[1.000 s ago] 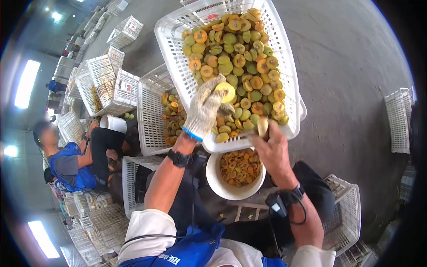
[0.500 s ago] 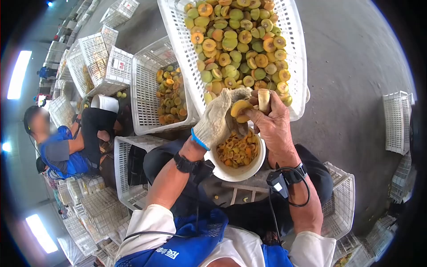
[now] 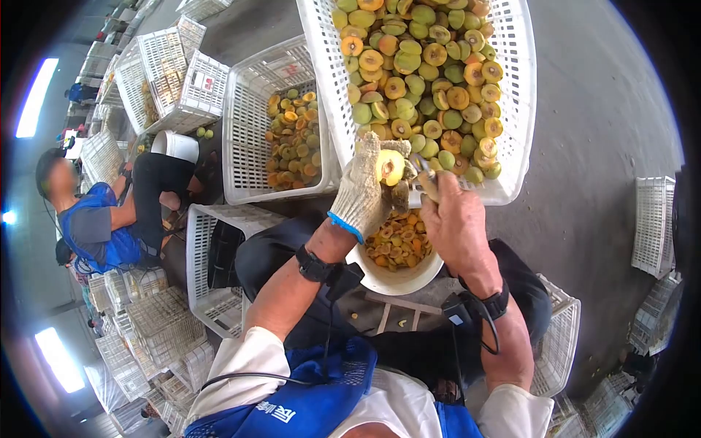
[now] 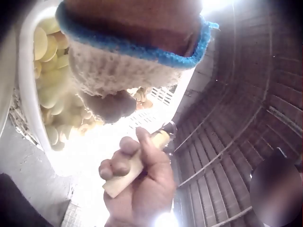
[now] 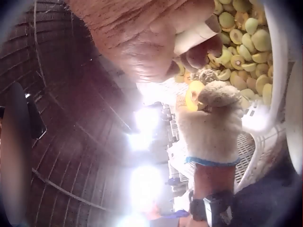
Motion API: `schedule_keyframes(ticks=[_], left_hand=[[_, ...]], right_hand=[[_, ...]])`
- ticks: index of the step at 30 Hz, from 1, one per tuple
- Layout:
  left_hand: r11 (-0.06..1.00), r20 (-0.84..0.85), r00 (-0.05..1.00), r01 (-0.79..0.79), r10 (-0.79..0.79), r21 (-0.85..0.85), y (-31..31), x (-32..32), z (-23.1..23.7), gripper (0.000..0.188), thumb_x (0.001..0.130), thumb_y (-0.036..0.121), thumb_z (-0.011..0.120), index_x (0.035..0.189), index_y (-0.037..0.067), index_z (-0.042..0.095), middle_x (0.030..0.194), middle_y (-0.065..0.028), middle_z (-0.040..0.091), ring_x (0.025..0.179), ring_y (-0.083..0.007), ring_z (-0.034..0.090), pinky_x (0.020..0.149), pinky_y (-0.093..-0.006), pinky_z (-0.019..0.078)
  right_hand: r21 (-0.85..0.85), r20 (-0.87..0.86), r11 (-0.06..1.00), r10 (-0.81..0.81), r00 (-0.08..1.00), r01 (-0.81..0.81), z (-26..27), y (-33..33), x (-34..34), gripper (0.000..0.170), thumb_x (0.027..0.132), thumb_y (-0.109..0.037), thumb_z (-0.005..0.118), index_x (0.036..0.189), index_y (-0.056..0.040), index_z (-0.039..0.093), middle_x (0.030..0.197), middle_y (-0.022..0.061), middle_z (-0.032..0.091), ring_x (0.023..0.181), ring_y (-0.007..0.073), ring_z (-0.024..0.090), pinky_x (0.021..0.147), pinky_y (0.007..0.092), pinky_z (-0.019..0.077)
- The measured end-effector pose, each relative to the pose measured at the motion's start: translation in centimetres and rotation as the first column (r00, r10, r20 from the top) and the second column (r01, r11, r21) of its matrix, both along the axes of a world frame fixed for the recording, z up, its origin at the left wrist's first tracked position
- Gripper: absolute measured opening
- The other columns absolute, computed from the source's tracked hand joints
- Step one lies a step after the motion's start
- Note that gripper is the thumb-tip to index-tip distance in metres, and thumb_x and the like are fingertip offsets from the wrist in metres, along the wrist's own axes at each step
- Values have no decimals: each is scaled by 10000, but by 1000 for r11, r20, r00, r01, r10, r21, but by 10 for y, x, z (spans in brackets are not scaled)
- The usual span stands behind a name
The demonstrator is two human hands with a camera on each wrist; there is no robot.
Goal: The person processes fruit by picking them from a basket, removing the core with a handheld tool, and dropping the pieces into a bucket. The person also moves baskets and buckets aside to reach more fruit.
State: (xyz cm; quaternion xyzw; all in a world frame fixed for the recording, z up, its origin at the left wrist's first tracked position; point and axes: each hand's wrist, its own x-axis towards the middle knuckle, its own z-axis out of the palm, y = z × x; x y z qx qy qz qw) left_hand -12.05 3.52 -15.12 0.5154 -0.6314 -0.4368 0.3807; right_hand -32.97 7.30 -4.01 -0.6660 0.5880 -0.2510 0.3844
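My left hand [image 3: 359, 191], in a knitted glove with a blue cuff, grips a stone fruit half [image 3: 391, 168], its yellow cut face showing. Close on the right, my bare right hand [image 3: 461, 228] holds a short tool by its pale wooden handle [image 4: 129, 176]. The tool's dark metal end is right beside the fruit in the head view. Both hands are over the near edge of a white crate [image 3: 524, 124] heaped with halved fruit [image 3: 427, 80]. Below them, a white bucket [image 3: 394, 283] contains orange and yellow fruit pieces [image 3: 398, 244].
A second white crate [image 3: 232, 139] with fruit halves stands to the left. Another crate [image 3: 196, 255] is beside my left leg, and one [image 3: 566, 343] beside my right. A person [image 3: 98, 219] in a blue vest sits at left near stacked crates [image 3: 168, 321].
The left hand has come back from over the crate toward the bucket, with fruit in it. The right hand touched the fruit half a second ago; now its tool's metal end points at it.
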Motion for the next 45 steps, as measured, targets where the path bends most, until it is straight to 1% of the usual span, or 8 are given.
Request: schedule_keyframes(ticks=[2,8,15,18,32,38,43,45], left_hand=[[899,-558,796,43,233,436,1,2,-3,904,779,-1,815,1534,-19,318,1178,-184,701,1010,-350,708,909,-433,574],[806,-658,668,147,346,574,4,-18,75,458,1012,111,668,1425,-3,504,1257,-94,676,1052,-168,674,919,-308,548],[969,-290,935,-236,206,-72,24,-45,39,265,1062,123,581,1314,44,591,1253,-30,658,1013,-99,619,895,-260,518],[960,-496,824,-206,275,190,23,-43,45,241,1063,141,585,1276,32,609,1242,-46,675,1013,-113,627,891,-276,524],[981,-146,972,191,-184,34,8,-17,66,308,1061,257,564,1120,-22,680,1029,-131,776,956,-200,728,855,-338,562],[959,-127,990,97,-64,268,11,-15,43,314,1099,256,530,1217,-13,640,1133,-100,734,1038,-152,677,899,-307,557],[981,-77,992,109,-98,162,16,-10,18,317,1092,265,555,1235,-8,630,1100,-90,742,1017,-152,682,889,-303,560],[991,-58,998,8,-1,130,19,-16,17,279,1050,234,596,1169,-11,659,1038,-172,746,955,-310,713,847,-396,551]], right_hand=[[-220,-181,973,26,983,-66,-9,4,5,181,895,-44,642,1010,-10,507,799,254,646,705,461,652,611,541,489],[-244,-266,967,10,964,-77,-15,2,11,238,834,-4,637,1033,-9,508,836,235,650,729,459,666,637,542,509],[-179,-347,980,18,938,-85,-14,6,26,180,862,-29,598,1020,28,535,865,234,671,740,444,693,641,524,544],[-140,-371,982,63,926,-123,-9,5,27,166,870,-39,584,1010,39,541,866,244,672,746,438,699,651,517,552],[29,-122,977,213,969,-211,-14,14,-5,211,801,-79,655,947,51,576,736,268,653,744,460,676,677,533,550],[-35,-137,993,110,984,-116,-23,23,6,218,798,-55,633,980,52,576,731,280,652,751,466,686,681,531,558],[-52,-265,964,240,934,-262,-26,19,-1,195,800,-31,615,970,48,563,726,249,667,712,460,683,638,533,549],[-100,-303,956,234,924,-275,-28,21,-1,191,799,-29,615,966,48,561,725,244,667,704,455,682,627,531,546]])
